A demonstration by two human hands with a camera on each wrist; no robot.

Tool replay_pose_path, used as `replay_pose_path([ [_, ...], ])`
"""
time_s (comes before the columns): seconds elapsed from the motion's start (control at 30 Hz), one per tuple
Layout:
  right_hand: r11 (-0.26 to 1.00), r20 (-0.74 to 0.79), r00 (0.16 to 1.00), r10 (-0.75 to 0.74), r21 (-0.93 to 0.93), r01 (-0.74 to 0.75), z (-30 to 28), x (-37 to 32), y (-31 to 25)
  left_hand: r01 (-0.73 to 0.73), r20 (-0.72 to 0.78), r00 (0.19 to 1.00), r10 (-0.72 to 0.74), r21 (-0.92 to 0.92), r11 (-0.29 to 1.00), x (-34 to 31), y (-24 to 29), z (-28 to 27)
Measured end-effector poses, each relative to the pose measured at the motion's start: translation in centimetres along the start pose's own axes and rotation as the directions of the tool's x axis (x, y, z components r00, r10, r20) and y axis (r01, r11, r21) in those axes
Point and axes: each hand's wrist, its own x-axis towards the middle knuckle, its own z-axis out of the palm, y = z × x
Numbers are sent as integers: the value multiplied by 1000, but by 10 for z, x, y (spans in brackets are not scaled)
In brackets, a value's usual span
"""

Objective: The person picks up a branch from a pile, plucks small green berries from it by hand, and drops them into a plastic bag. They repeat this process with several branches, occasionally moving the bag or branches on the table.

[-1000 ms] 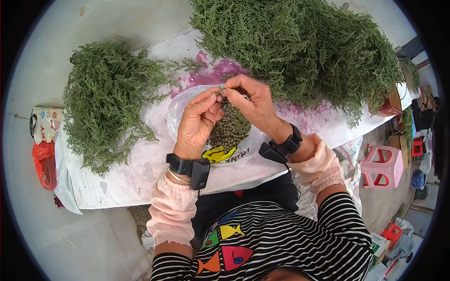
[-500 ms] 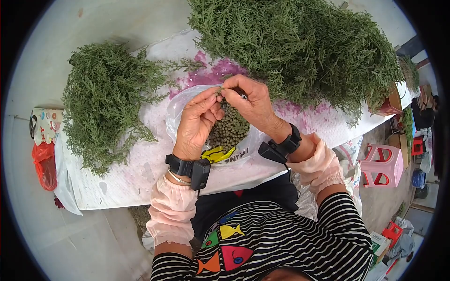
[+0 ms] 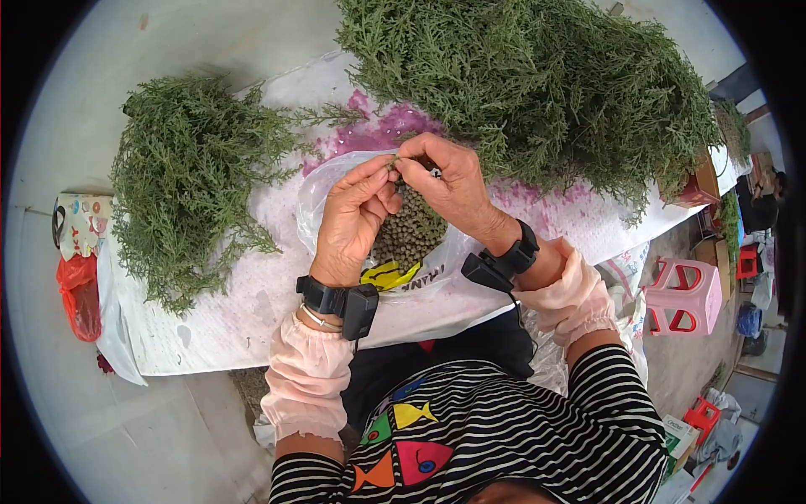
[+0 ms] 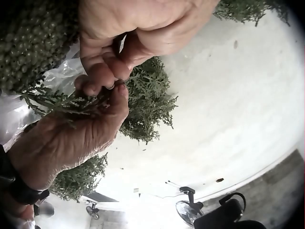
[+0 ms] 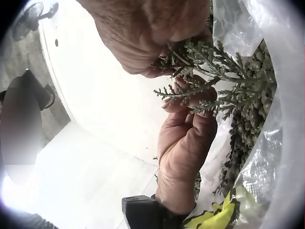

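My left hand (image 3: 351, 220) and right hand (image 3: 457, 183) meet fingertip to fingertip over a clear plastic bag (image 3: 312, 202). Between them they pinch a small green sprig (image 5: 202, 88), its feathery leaves spreading below the right hand in the right wrist view. In the left wrist view the sprig's stem end is hidden by the fingers. Many small round green berries (image 3: 407, 239) fill the bag, which has a yellow patch and black print on its near side.
Two heaps of cut greenery lie on the white cloth-covered table (image 3: 227, 328): a smaller heap (image 3: 185, 185) at left and a large heap (image 3: 537, 92) at back right. A pink stool (image 3: 693, 298) stands on the floor at right. A red bag (image 3: 80, 298) hangs at left.
The right hand's fingertips have shifted very slightly left at the sprig. The left hand stays nearly in place, and the heaps and bag look the same.
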Motion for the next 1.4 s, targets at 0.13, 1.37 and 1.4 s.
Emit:
replay_pose_path([
  [0.13,1000,0,1000,-2,4,2,1,0,2,5,-4,1000,-5,-6,1000,1,0,-1],
  [1.37,999,31,999,18,28,-19,3,-1,4,-58,-69,996,62,57,997,2,-4,-6],
  [1.4,999,37,999,24,27,-25,2,0,3,-58,-69,996,62,57,997,2,-5,-6],
])
